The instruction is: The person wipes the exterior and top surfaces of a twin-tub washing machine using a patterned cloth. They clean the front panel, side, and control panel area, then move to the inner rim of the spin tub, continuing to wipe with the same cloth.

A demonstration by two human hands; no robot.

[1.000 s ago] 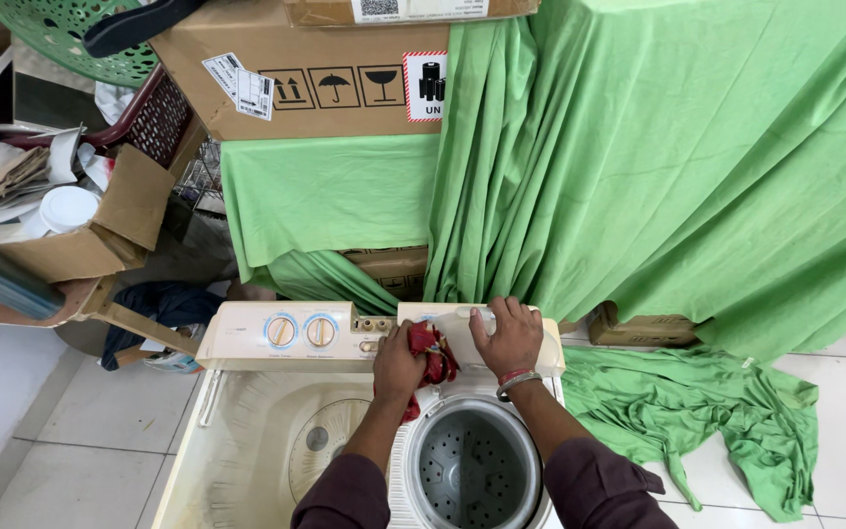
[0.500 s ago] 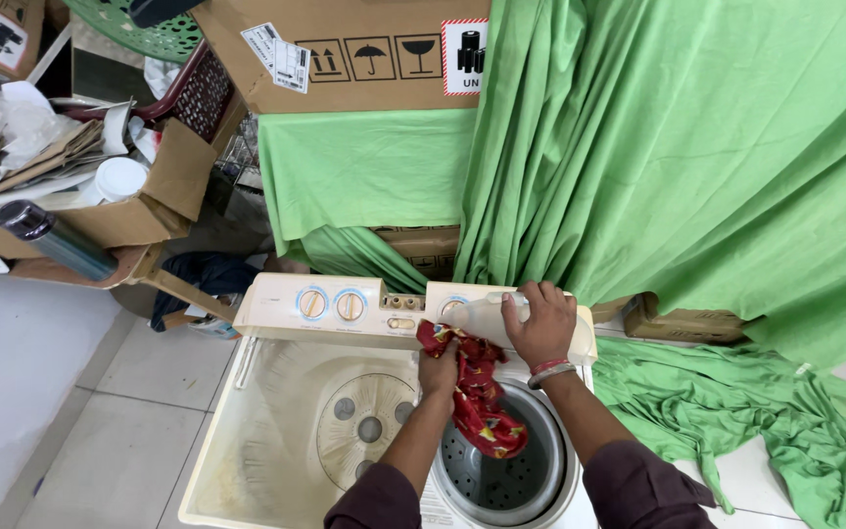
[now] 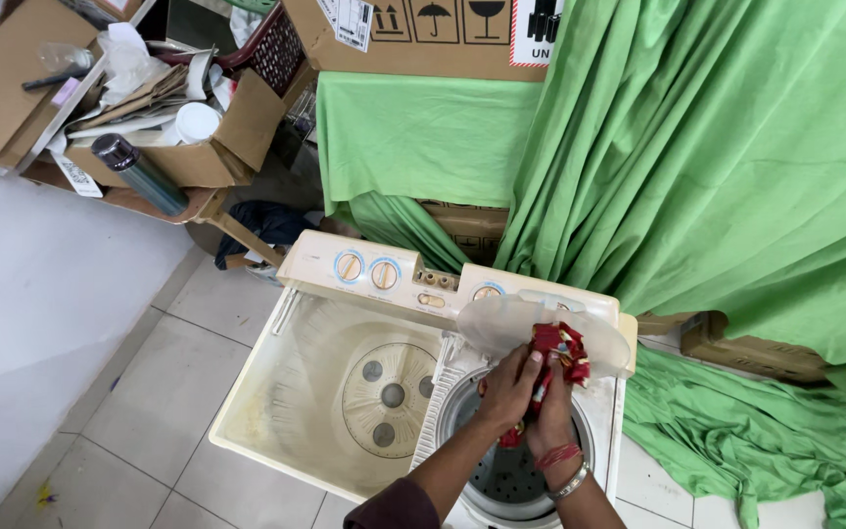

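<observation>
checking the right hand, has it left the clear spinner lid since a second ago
Yes. The right hand has come off the clear lid by the control panel and now grips the red cloth over the spin drum.

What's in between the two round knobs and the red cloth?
In the head view, a small panel of sockets and a switch, a third knob and the raised translucent lid lie between the two knobs and the red cloth.
</observation>
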